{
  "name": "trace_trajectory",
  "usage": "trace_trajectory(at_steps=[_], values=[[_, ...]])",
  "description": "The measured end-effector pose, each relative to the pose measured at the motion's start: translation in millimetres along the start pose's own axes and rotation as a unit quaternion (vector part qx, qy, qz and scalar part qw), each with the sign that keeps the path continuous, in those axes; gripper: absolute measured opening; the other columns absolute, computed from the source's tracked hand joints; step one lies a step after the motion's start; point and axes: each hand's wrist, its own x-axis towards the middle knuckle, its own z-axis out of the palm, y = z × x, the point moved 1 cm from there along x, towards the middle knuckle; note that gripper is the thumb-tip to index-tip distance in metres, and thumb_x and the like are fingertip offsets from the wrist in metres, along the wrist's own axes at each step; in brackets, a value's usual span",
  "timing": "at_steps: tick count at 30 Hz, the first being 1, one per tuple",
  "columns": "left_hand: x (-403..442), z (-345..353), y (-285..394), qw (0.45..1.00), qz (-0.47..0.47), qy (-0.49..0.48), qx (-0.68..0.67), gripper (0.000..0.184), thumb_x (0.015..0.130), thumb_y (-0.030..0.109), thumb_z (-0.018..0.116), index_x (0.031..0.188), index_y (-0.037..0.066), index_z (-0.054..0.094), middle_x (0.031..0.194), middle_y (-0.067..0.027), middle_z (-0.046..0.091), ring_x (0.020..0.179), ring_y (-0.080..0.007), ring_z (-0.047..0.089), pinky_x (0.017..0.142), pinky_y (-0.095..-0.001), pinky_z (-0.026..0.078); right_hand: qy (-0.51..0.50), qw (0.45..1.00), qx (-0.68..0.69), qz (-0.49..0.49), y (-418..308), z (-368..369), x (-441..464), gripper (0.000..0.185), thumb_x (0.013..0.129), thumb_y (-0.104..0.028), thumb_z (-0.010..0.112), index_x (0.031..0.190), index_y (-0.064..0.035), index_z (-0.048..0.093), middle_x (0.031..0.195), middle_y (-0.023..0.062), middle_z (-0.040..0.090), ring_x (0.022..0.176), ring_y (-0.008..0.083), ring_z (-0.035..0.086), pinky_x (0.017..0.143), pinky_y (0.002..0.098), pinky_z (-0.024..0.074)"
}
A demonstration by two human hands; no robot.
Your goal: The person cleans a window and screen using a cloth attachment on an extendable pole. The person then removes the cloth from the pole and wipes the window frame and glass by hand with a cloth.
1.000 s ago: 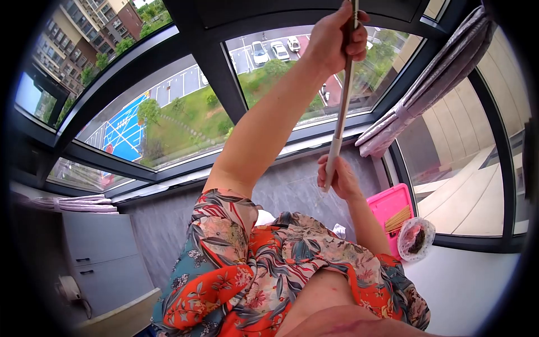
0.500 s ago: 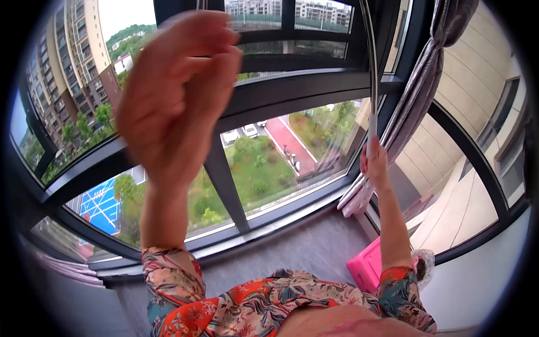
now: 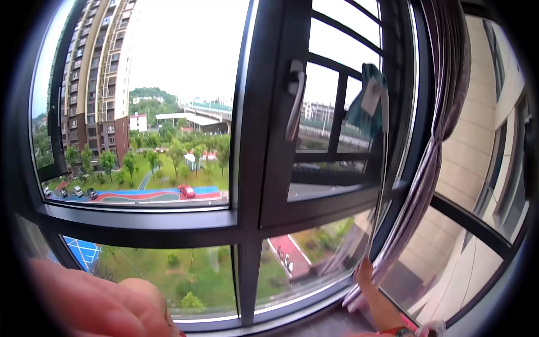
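Note:
In the lower right, my right hand (image 3: 365, 273) is wrapped round the lower part of a long thin pole (image 3: 382, 180). A teal cloth head (image 3: 357, 116) with a whitish patch tops this long-handled mop. The head stands against or just before the right-hand window pane (image 3: 320, 106); whether it touches the glass I cannot tell. My left hand (image 3: 98, 306) is large and blurred at the lower left, close to the camera. Its fingers look loosely bent and apart, with nothing visible in them, and the frame edge cuts off part of it.
A silver window handle (image 3: 296, 106) sits on the dark frame left of the mop head. A gathered purple-grey curtain (image 3: 426, 168) hangs close to the pole on the right. Dark window bars (image 3: 247, 230) cross the view. Buildings, trees and lawn lie outside.
The view has tilted upward, bringing the mop head into sight. My left hand has dropped from the upper middle to the lower left. My right hand still grips the pole.

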Motion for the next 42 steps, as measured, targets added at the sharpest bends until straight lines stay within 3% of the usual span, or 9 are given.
trace_trajectory(at_steps=[3, 6, 13, 15, 19, 24, 28, 35, 42], values=[[-8, -4, -1, 1.0, -0.014, 0.018, 0.019, 0.022, 0.085, 0.009, 0.053, 0.104, -0.001, 0.058, 0.097, -0.0122, 0.061, 0.082, -0.0186, 0.058, 0.067, -0.0263, 0.046, 0.1, 0.967, -0.115, -0.206, 11, -23, 59, 0.059, 0.091, -0.051, 0.032, 0.051, -0.009, 0.041, 0.036, 0.0007, 0.036, 0.026, 0.013, 0.036, 0.027, 0.0289, 0.0288], [-11, 31, -8, 0.999, -0.012, -0.012, 0.032, 0.022, 0.085, 0.01, 0.053, 0.103, -0.001, 0.058, 0.097, -0.012, 0.06, 0.082, -0.0188, 0.057, 0.067, -0.0267, 0.046, 0.061, 0.975, -0.086, -0.197, -181, -24, 141, 0.068, 0.089, -0.058, 0.028, 0.042, -0.0094, 0.037, 0.031, 0.0029, 0.036, 0.025, 0.0144, 0.04, 0.026, 0.0277, 0.0306], [1, 91, -5, 0.994, -0.028, -0.073, 0.076, 0.022, 0.085, 0.012, 0.052, 0.102, 0.0, 0.059, 0.098, -0.0118, 0.06, 0.083, -0.0193, 0.056, 0.067, -0.0278, 0.045, 0.045, 0.981, -0.013, -0.186, -469, -41, 231, 0.058, 0.082, -0.065, 0.039, 0.064, -0.0094, 0.04, 0.046, -0.0018, 0.036, 0.032, 0.0085, 0.035, 0.029, 0.0278, 0.0331], [3, 101, 1, 0.992, -0.026, -0.085, 0.094, 0.022, 0.085, 0.013, 0.052, 0.102, 0.0, 0.059, 0.098, -0.0117, 0.059, 0.083, -0.0194, 0.055, 0.067, -0.0281, 0.045, 0.031, 0.981, -0.017, -0.19, -492, -40, 241, 0.058, 0.082, -0.065, 0.038, 0.068, -0.0092, 0.04, 0.048, -0.0037, 0.034, 0.035, 0.008, 0.034, 0.035, 0.0286, 0.0331], [25, 119, 9, 0.97, -0.032, -0.124, 0.206, 0.022, 0.085, 0.014, 0.052, 0.101, 0.0, 0.059, 0.098, -0.0116, 0.059, 0.083, -0.0197, 0.054, 0.067, -0.0288, 0.044, 0.062, 0.959, -0.036, -0.275, -513, -35, 253, 0.047, 0.09, -0.048, 0.039, 0.111, -0.0059, 0.042, 0.061, 0.0015, 0.046, 0.039, 0.0085, 0.04, 0.037, 0.0274, 0.0382], [28, 222, -103, 0.948, -0.028, -0.077, 0.308, 0.032, 0.079, 0.012, 0.063, 0.11, 0.007, 0.056, 0.11, -0.0116, 0.056, 0.104, -0.0263, 0.053, 0.082, -0.0352, 0.046, 0.135, 0.901, -0.118, -0.394, -537, -31, 260, 0.044, 0.094, -0.027, 0.037, 0.136, -0.0179, 0.027, 0.065, 0.0037, 0.051, 0.042, 0.0102, 0.048, 0.035, 0.0241, 0.0416], [-2, 252, -182, 0.861, -0.111, -0.166, 0.468, 0.055, 0.079, 0.016, 0.063, 0.128, 0.009, 0.039, 0.132, -0.0167, 0.035, 0.123, -0.0328, 0.034, 0.099, -0.0433, 0.031, 0.224, 0.857, -0.237, -0.399, -562, -19, 287, 0.045, 0.095, -0.025, 0.034, 0.138, -0.0241, 0.022, 0.058, 0.0035, 0.046, 0.038, 0.009, 0.043, 0.032, 0.0259, 0.0415], [-18, 255, -210, 0.902, -0.198, -0.136, 0.359, 0.056, 0.077, -0.007, 0.047, 0.13, 0.006, 0.034, 0.135, -0.017, 0.031, 0.126, -0.0311, 0.03, 0.103, -0.0392, 0.027, 0.014, 0.918, -0.021, -0.395, -632, 57, 244, 0.045, 0.094, -0.02, 0.033, 0.137, -0.0172, 0.019, 0.051, 0.0015, 0.039, 0.04, 0.0093, 0.04, 0.038, 0.0258, 0.0392], [-21, 255, -214, 0.906, -0.216, -0.135, 0.339, 0.062, 0.073, -0.012, 0.045, 0.131, 0.006, 0.033, 0.135, -0.0171, 0.031, 0.128, -0.031, 0.028, 0.104, -0.0395, 0.026, -0.045, 0.878, -0.065, -0.473, -659, 122, 197, 0.041, 0.092, -0.016, 0.033, 0.131, -0.0094, 0.025, 0.07, 0.0133, 0.054, 0.046, 0.0142, 0.052, 0.035, 0.0282, 0.0453]])
